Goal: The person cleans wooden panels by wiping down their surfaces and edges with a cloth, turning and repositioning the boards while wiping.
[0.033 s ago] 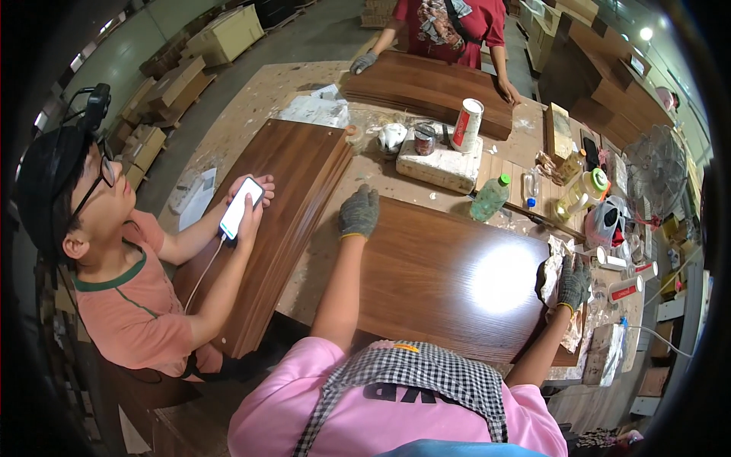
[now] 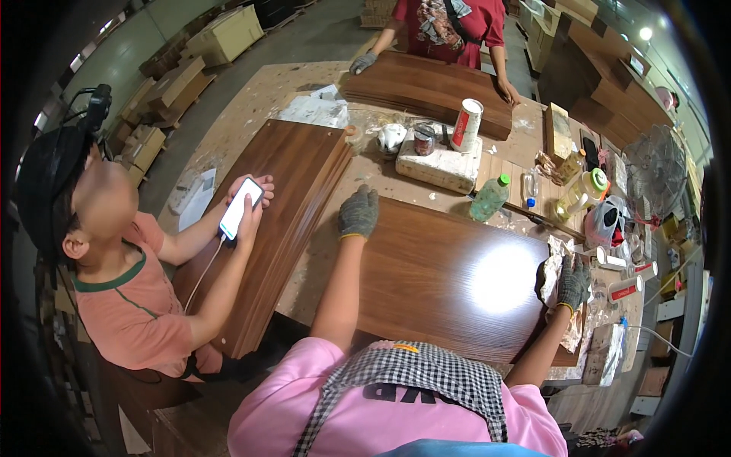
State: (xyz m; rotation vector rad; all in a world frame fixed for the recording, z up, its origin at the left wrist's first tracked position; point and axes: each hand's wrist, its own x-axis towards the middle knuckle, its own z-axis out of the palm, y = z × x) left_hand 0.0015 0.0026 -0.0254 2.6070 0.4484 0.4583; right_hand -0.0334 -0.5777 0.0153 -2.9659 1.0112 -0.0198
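**A:** ok so what's the wearer actually doing here? I'm seeing two gloved hands on a big brown board.

**B:** yeah, the wood panel [image 2: 449, 282] is lying flat on the workbench [image 2: 259, 99], right in front of the pink shirt. The left hand [image 2: 358, 213] is resting flat on the panel's far left corner, fingers loosely spread, not gripping anything. The right hand [image 2: 572, 283] is sitting at the panel's right edge, on or against some crinkled paper [image 2: 550, 276]. Can't really tell if it's pinching the paper or just pressing on it, that spot's too small.

**A:** so the hands are well apart?

**B:** yep, one at each end of the board.

**A:** and the rest?

**B:** A person in an orange shirt is standing at the left, holding a phone [image 2: 241, 208] over a stack of panels [image 2: 282, 221]. Beyond the board a white foam block [image 2: 440, 166] is carrying a can [image 2: 466, 125], with a green bottle [image 2: 488, 198] just beside it. Another person in red is leaning on more panels [image 2: 426, 87] at the far side.
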